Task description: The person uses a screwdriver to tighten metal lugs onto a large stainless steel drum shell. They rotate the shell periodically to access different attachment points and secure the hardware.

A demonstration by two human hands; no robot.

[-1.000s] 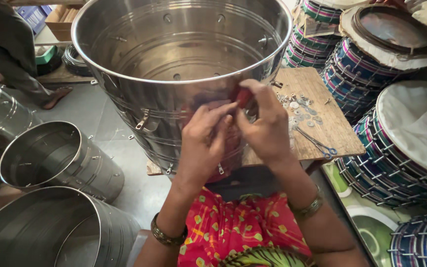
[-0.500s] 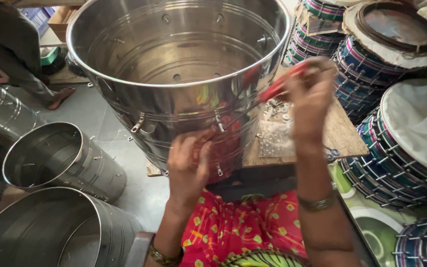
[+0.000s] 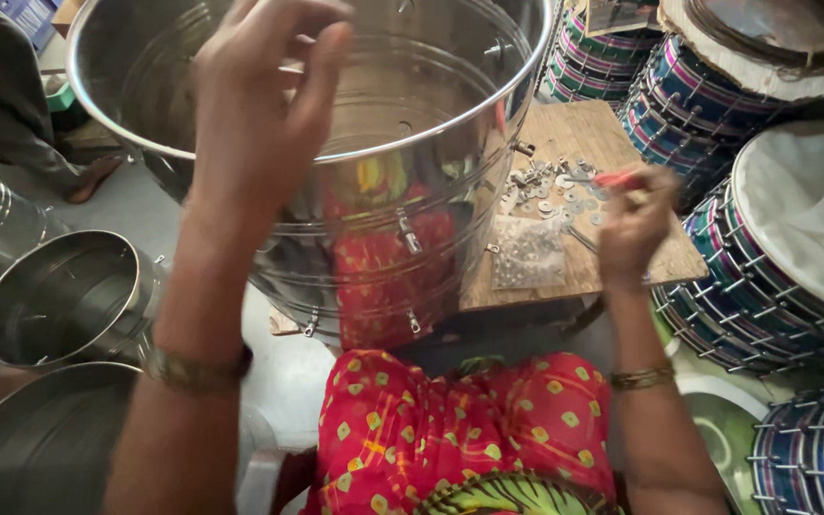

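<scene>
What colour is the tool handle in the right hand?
Red, seen in the head view: the tool handle in the right hand.

The large round steel drum shell [image 3: 336,143] is shiny silver, mirroring red and yellow. The red cloth garment [image 3: 450,429] bears yellow diamond dots and a green-yellow leaf motif. The stacked finished drums [image 3: 765,305] show blue, purple and green stripes. The flat wooden board [image 3: 574,143] is tan.
</scene>
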